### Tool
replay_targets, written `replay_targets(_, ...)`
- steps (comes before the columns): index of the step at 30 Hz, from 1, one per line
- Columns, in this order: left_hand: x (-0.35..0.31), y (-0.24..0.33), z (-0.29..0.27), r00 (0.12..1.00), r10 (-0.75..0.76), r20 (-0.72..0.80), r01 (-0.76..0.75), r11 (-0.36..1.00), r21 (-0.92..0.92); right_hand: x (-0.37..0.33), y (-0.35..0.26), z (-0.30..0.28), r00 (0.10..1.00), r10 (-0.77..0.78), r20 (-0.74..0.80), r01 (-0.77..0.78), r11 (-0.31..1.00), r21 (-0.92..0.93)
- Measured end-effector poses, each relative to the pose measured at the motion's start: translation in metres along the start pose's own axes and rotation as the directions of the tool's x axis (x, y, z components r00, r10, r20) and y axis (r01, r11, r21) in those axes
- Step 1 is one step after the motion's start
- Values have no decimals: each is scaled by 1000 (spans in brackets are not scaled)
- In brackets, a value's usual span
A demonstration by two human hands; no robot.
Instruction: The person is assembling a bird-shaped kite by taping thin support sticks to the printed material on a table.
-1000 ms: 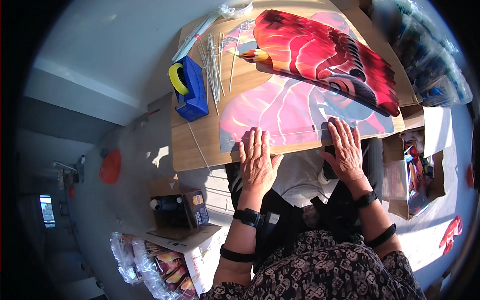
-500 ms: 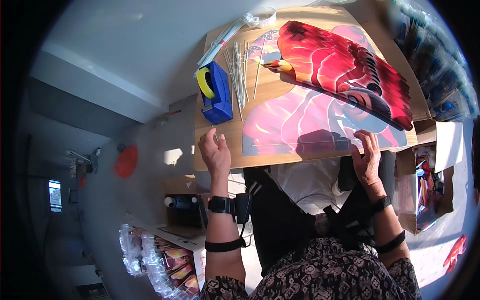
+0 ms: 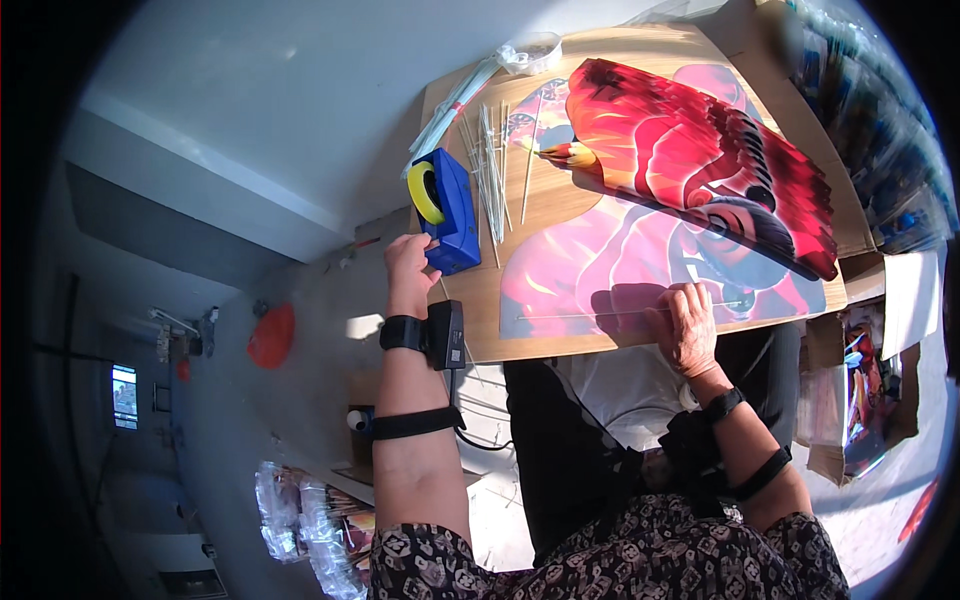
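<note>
My left hand (image 3: 408,272) is closed at the front end of a blue tape dispenser (image 3: 455,215) with a yellow roll (image 3: 425,193) in it. A thin pale stick (image 3: 443,289) pokes out by its fingers and runs down past the wrist; whether tape is pinched too, I cannot tell. My right hand (image 3: 688,328) rests with fingers extended on a pink printed sheet (image 3: 570,260), over a long thin rod (image 3: 590,315) lying along the sheet's near edge. Beyond the hands lies a red bird-patterned printed piece (image 3: 690,150), folded over the sheet.
Several loose thin sticks (image 3: 487,170) lie right of the dispenser on the wooden table (image 3: 485,330). Behind them are a bundle of white strips (image 3: 450,110) and a clear plastic tub (image 3: 532,52). A carton (image 3: 820,400) of colourful pieces stands right; plastic-wrapped packs (image 3: 290,520) are lower left.
My left hand has moved forward from the table's near-left edge to the dispenser's front end. My right hand has slid left along the rod, and its fingers now lie on the sheet.
</note>
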State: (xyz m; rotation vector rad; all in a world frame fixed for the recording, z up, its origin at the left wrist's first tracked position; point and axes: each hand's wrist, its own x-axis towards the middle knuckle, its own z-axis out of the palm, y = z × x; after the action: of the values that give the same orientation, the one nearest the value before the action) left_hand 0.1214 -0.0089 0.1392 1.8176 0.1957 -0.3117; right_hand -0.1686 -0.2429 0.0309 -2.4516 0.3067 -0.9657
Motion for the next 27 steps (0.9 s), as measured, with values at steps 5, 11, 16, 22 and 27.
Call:
replay_targets(5,2,-4,-4,997,34,66,-24,989,-147,-1,0,2,999,35,38,-34,999,-21)
replay_targets(11,-7,-41,-7,981,192,-9,-174,869,-463,-1,-1,2,999,29,29,-28,999,-26)
replay_targets(16,-18,-55,-1,1000,2,29,15,825,-564,-2,3,2,999,38,27,-37,998,-42)
replay_targets(22,-9,-61,-1,925,-252,285,379,679,-629,-2,-2,6,1000,26,8,-26,998,-50)
replay_targets(27,-36,-70,28,983,-80,-164,5,909,-417,-3,7,3,999,34,0,-34,996,-87)
